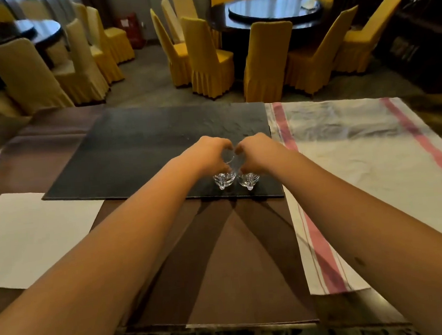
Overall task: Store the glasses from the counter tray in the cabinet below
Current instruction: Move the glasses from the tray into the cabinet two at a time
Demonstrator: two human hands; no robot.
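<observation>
Two small clear glasses stand side by side near the front edge of a flat dark tray [136, 151] on the brown counter. My left hand [208, 155] curls around the upper part of the left glass [224, 179]. My right hand [256, 153] wraps the top of the right glass [249, 181]. Both thick, faceted bases show below my fingers and rest on the tray. The rims are mostly hidden by my hands. The cabinet below is out of sight.
A white cloth with pink stripes [369, 163] covers the counter's right side. A white sheet [35, 235] lies at the left. Beyond the counter are round dark tables [270, 11] ringed by several yellow-covered chairs [208, 59].
</observation>
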